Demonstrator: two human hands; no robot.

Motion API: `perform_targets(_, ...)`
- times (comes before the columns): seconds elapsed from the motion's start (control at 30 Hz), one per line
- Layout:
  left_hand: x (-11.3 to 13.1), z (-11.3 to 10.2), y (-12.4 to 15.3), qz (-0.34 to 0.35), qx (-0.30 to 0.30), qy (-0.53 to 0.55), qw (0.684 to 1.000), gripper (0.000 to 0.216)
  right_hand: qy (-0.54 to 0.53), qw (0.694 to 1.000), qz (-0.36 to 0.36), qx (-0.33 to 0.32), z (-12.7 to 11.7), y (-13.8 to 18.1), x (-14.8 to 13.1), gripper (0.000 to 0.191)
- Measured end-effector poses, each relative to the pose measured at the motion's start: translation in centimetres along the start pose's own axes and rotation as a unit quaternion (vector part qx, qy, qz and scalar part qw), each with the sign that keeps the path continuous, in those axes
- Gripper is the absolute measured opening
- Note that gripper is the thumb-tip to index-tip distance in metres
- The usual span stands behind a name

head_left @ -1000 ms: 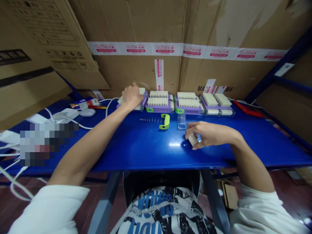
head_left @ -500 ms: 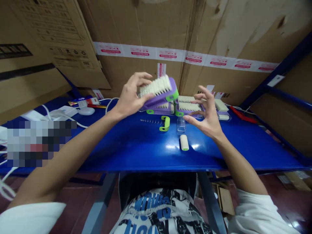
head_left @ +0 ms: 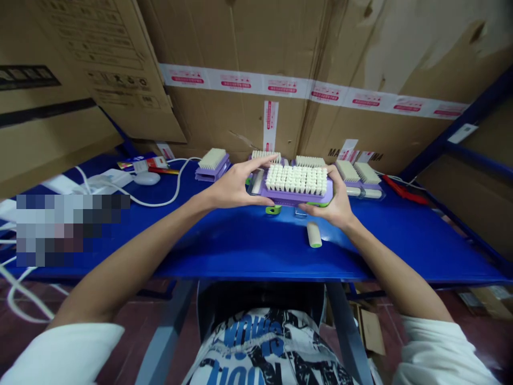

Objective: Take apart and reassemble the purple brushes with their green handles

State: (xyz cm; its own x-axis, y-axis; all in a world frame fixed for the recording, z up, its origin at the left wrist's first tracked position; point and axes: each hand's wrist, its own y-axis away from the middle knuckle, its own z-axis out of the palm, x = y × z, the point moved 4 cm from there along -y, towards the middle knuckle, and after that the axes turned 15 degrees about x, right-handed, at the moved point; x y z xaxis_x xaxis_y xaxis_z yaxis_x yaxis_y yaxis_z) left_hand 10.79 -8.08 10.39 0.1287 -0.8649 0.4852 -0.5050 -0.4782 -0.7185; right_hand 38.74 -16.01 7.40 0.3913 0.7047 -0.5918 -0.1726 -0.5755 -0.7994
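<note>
Since half a second ago the purple brush (head_left: 295, 184) has come down level (bristles up), clamped between left hand (head_left: 234, 187) and right hand (head_left: 335, 200) above the blue table (head_left: 224, 246). Near edge lies open; a white roller (head_left: 313, 235) sits just right.

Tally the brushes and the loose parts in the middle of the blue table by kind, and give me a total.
Purple brushes: 6, counting the held brush between left hand and right hand; five sit on the table
White roller: 1
Green handle: 1
Clear box: 1, mostly hidden
Total: 9
</note>
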Motion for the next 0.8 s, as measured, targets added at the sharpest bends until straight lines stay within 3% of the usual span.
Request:
perform_targets(0.23,0.1,-1.0,0.2,-0.026,0.027,0.012,0.999,0.099,-0.044,0.998,0.042,0.009,0.1,-0.5,0.0,0.079)
perform_targets(0.5,0.6,-2.0,-0.3,0.046,0.064,0.010,0.997,0.080,-0.061,0.994,0.085,0.029,0.6,0.4,0.4,0.082)
perform_targets(0.67,-0.5,-1.1,0.1,0.002,0.113,0.088,0.990,0.076,-0.018,0.997,0.071,0.003,1.0,0.4,0.2,0.080)
perform_targets(0.8,-0.7,0.3,1.0,-0.034,0.191,0.073,0.978,0.070,0.057,0.997,0.045,0.011,1.5,0.8,0.6,0.074)
